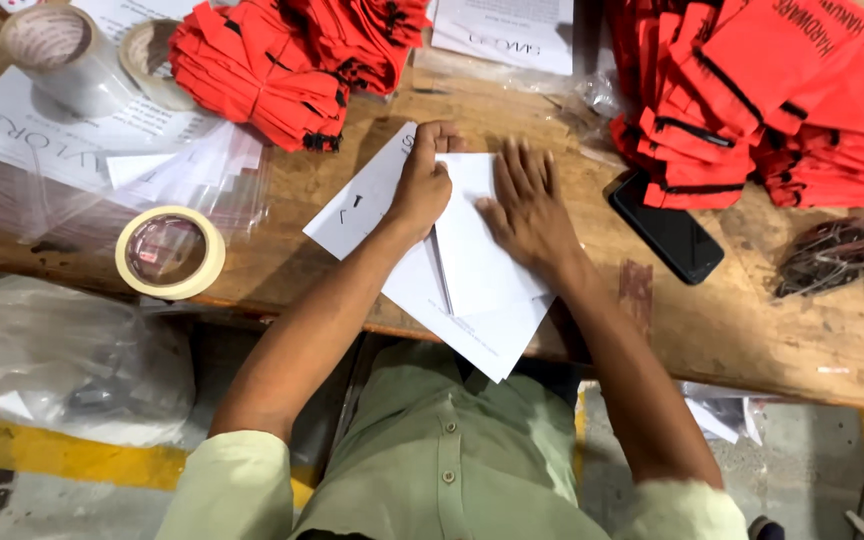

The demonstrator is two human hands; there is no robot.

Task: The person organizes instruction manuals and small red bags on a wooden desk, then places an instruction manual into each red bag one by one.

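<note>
Head view first, and the only one I have: my left hand [420, 185] is curled into a loose fist, knuckles and thumb pressing on the top edge of the white paper sheet [472, 255], and my right hand [527, 205] lies flat beside it, fingers spread and together with the palm bearing down on the same sheet. Neither hand grips anything; both just press. That sheet sits on a small stack of white sheets [482, 345] near the front edge of the wooden desk [752, 320], the lowest corner hanging over the edge toward my lap.

To do this fold well, I judge that I should keep the right palm still as an anchor so the layers below do not slide, and run the left knuckles along the crease in one firm stroke. I should check that the edges line up before I press hard.

Around me, well apart from the paper: heaps of red pouches [262, 75] at the back, a black phone [667, 230] just right of my right hand, a roll of tape [169, 252] to the left, and clear plastic sleeves [202, 175] beside it
</note>
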